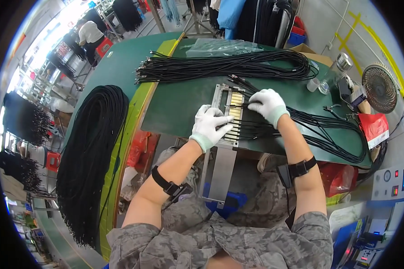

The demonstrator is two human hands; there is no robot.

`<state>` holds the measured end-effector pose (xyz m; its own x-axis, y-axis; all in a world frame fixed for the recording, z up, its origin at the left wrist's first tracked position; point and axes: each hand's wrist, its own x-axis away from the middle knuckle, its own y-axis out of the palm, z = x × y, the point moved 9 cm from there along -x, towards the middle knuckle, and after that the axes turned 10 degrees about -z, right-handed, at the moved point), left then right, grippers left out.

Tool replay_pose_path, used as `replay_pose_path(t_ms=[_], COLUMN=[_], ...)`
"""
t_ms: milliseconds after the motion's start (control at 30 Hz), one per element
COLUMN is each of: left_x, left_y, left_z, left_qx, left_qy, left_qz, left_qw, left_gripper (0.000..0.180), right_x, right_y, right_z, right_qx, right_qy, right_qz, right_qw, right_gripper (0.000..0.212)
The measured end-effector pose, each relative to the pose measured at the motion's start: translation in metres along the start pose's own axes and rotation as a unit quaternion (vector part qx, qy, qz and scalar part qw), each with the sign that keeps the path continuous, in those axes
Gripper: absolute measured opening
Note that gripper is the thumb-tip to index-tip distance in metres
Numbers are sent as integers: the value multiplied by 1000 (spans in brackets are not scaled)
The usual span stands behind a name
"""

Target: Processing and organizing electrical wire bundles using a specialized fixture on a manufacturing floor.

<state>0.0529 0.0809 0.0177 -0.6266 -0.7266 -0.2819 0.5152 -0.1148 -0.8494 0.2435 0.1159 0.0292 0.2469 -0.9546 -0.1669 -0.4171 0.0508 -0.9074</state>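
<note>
In the centre of the frame, black cables (pixel 255 123) lie across a slotted metal fixture (pixel 218 96) at the near edge of the green table (pixel 174 102), and the work looks partway along: several cables seem seated in its lower slots, while pale yellow strips near its upper end show little or no cable. The left hand (pixel 211 124) rests over the fixture, its grip loosely spread with thumb and forefinger apart; whether it pinches a cable I cannot tell. The right hand (pixel 268 106) has its grip curled nearly together beside the slots, apparently at a cable, though the contact is hidden. A long bundle (pixel 224 67) across the upper middle and a large coil (pixel 90 148) at the left lie away from the fixture; whether either is finished or waiting is unclear.
</note>
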Motion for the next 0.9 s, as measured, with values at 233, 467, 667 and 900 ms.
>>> replay_pose_path(t_ms=[233,467,667,900], left_x=[11,8,5,8], left_y=[-1,-22,-23,-31], left_z=[9,-10,-8,12], left_qx=[-9,92,152,114], left_qy=[30,-1,25,97], left_qz=[36,119,123,112], left_qw=[999,989,980,982], left_gripper=[21,20,17,12], right_x=[16,29,27,26], right_y=[12,0,-1,5], right_z=[-12,-71,-96,-98], right_qx=[129,106,20,-79], right_qy=[0,-100,-130,-96], right_qz=[14,-17,37,-39], right_qw=[992,989,991,992], right_gripper=[10,12,15,16])
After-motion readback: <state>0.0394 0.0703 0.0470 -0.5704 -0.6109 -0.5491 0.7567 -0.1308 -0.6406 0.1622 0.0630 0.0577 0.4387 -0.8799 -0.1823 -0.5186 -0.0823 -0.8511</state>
